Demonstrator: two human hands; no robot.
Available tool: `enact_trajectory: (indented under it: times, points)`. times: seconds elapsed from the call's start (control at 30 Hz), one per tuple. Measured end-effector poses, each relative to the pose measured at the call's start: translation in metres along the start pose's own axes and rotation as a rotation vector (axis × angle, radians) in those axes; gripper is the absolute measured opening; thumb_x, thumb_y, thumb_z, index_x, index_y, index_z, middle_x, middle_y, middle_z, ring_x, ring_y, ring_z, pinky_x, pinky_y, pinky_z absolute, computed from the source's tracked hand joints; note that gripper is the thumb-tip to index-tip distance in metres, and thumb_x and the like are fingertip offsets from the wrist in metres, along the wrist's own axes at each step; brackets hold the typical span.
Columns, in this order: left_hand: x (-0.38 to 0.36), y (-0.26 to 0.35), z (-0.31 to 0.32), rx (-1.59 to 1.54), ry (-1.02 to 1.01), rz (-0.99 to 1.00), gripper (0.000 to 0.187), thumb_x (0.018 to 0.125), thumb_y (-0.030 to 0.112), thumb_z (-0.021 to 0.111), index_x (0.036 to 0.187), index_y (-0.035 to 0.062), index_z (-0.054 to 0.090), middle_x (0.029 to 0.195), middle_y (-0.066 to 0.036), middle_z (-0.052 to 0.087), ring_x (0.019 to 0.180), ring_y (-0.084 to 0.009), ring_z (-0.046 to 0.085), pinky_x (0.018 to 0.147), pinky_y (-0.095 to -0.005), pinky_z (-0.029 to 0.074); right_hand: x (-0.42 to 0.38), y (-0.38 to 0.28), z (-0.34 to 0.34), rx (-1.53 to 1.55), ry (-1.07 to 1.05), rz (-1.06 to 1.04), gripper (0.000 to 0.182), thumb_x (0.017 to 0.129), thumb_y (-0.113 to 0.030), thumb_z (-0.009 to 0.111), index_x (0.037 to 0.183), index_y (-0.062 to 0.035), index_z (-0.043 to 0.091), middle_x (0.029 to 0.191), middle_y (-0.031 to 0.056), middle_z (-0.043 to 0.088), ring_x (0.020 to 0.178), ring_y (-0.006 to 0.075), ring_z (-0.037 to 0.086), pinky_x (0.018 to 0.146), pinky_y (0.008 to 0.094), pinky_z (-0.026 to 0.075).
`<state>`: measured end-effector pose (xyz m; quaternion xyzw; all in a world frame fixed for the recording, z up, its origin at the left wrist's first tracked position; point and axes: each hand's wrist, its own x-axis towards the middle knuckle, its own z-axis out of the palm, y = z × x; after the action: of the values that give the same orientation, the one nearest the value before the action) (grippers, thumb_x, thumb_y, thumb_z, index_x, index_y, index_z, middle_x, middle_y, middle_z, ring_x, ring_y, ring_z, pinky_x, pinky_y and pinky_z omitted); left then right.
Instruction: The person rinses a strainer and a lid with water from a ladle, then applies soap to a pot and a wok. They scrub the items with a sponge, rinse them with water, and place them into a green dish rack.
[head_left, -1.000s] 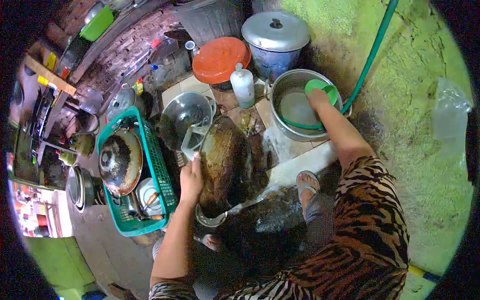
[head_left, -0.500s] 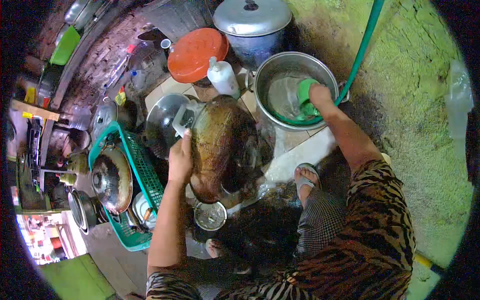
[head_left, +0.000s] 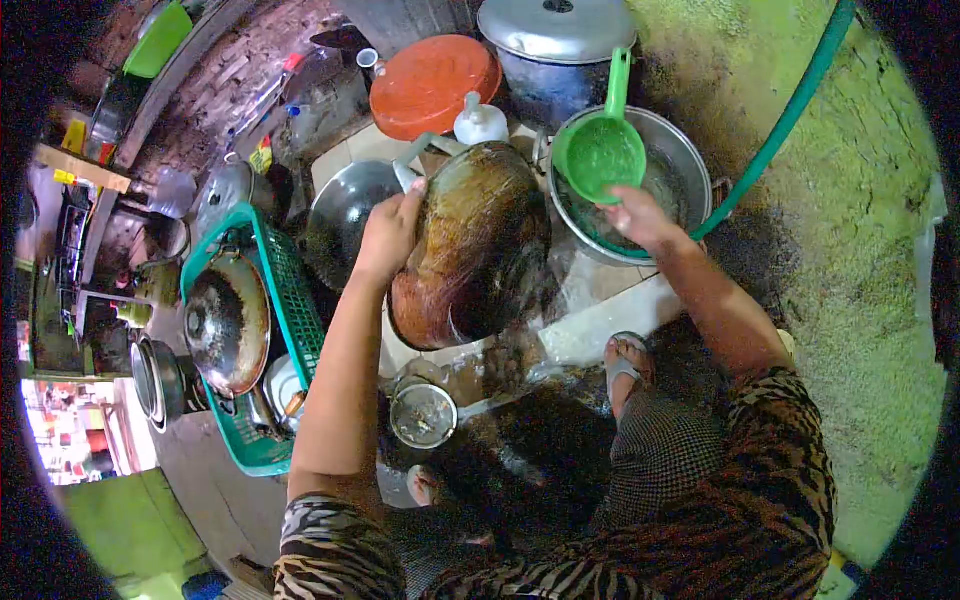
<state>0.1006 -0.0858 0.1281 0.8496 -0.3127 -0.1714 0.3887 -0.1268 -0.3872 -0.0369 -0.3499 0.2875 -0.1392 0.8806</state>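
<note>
Basket (head_left: 293, 280) at 9 o'clock. Yellow packet (head_left: 261, 156) at 10, any print too small to read. Left hand (head_left: 392, 235), also toward 10, closed on the handle (head_left: 426, 144) of the brown pan (head_left: 475, 235), which sits mid-view. Green dipper (head_left: 605, 155) at 1, its grip pointing to 12; right hand (head_left: 642, 217) at 2 pinching its rim over the pot (head_left: 690, 172). Hose (head_left: 800, 100) at 2.

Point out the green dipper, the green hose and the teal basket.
Green dipper (head_left: 604, 157), head view: inside of the bowl.
Green hose (head_left: 796, 111), head view: its upper stretch.
Teal basket (head_left: 287, 285), head view: slotted side wall.
</note>
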Motion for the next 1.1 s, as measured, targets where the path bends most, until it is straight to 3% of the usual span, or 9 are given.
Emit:
enact_trajectory:
  times: [0.1,0.23,0.53,0.57,0.67,0.73,0.8,1.0,1.1]
  points:
    - [0.010,0.006,0.000,0.033,0.014,0.022,0.055,0.089,0.045,0.046,0.076,-0.0075,0.057,0.067,-0.024,0.054,0.063,-0.0297,0.051,0.068,-0.0374,0.042,-0.016,-0.020,0.127,0.086,0.073,-0.160,0.020,0.082,-0.009,0.058,0.101,-0.0090,0.051,0.084,0.0074,0.056,0.066,0.0158,0.051,0.052,0.0261,0.043]
    - [0.028,-0.003,0.003,0.134,0.033,0.075,0.058,0.087,0.049,0.046,0.078,-0.0065,0.059,0.073,-0.028,0.057,0.072,-0.0398,0.056,0.071,-0.0413,0.043,0.017,-0.028,0.201,0.160,-0.130,-0.261,0.021,0.078,-0.002,0.063,0.096,-0.0073,0.052,0.079,0.0066,0.053,0.060,0.0162,0.050,0.050,0.0284,0.047]
    - [0.050,-0.026,-0.007,0.325,0.003,0.167,0.043,0.081,0.043,0.051,0.082,0.0024,0.063,0.082,-0.023,0.062,0.080,-0.0382,0.060,0.073,-0.0420,0.046,0.042,-0.004,0.308,0.185,-0.344,-0.057,0.019,0.081,-0.009,0.062,0.099,-0.0036,0.057,0.088,0.0100,0.058,0.070,0.0207,0.058,0.060,0.0323,0.053]
    - [0.064,-0.052,-0.004,0.727,-0.042,0.385,0.030,0.082,0.034,0.049,0.095,0.0119,0.064,0.091,-0.019,0.063,0.086,-0.0368,0.060,0.078,-0.0422,0.046,0.046,0.002,0.310,0.201,-0.481,-0.052,0.023,0.083,-0.012,0.061,0.103,-0.0025,0.055,0.091,0.0109,0.057,0.075,0.0234,0.059,0.063,0.0337,0.054]
    - [0.065,-0.055,-0.008,0.993,-0.080,0.473,0.032,0.082,0.027,0.045,0.111,0.0200,0.058,0.101,-0.017,0.061,0.091,-0.0372,0.058,0.084,-0.0446,0.044,0.048,0.013,0.328,0.127,-0.404,-0.077,0.027,0.083,-0.016,0.061,0.105,-0.0022,0.053,0.093,0.0114,0.057,0.076,0.0241,0.058,0.065,0.0346,0.054]
    - [0.060,-0.037,-0.011,0.994,-0.227,0.283,0.039,0.083,0.026,0.042,0.121,0.0222,0.050,0.106,-0.017,0.059,0.095,-0.0388,0.056,0.087,-0.0461,0.041,0.045,0.011,0.333,0.123,-0.383,-0.104,0.029,0.084,-0.020,0.059,0.107,-0.0025,0.053,0.093,0.0116,0.057,0.075,0.0241,0.058,0.066,0.0346,0.053]
    - [0.050,-0.038,-0.008,0.662,0.092,0.336,0.027,0.084,0.027,0.047,0.105,0.0138,0.058,0.092,-0.018,0.062,0.081,-0.0363,0.060,0.071,-0.0441,0.048,0.041,0.006,0.335,0.112,-0.346,-0.162,0.034,0.086,-0.028,0.057,0.109,-0.0030,0.051,0.092,0.0119,0.057,0.073,0.0243,0.058,0.067,0.0345,0.053]
    - [0.037,-0.030,-0.017,0.276,0.076,0.014,0.051,0.080,0.048,0.058,0.089,-0.0018,0.063,0.075,-0.018,0.061,0.072,-0.0244,0.060,0.068,-0.0350,0.046,0.058,-0.025,0.252,-0.022,-0.457,-0.281,0.045,0.090,-0.046,0.044,0.105,-0.0041,0.052,0.080,0.0093,0.060,0.066,0.0194,0.057,0.059,0.0328,0.048]
    - [0.018,-0.031,-0.026,0.080,-0.024,-0.110,0.052,0.079,0.048,0.060,0.083,-0.0038,0.063,0.066,-0.012,0.058,0.064,-0.0164,0.053,0.062,-0.0321,0.043,0.051,-0.030,0.171,-0.199,-0.054,-0.359,0.037,0.091,-0.038,0.043,0.102,-0.0033,0.052,0.077,0.0085,0.060,0.059,0.0157,0.054,0.052,0.0294,0.043]
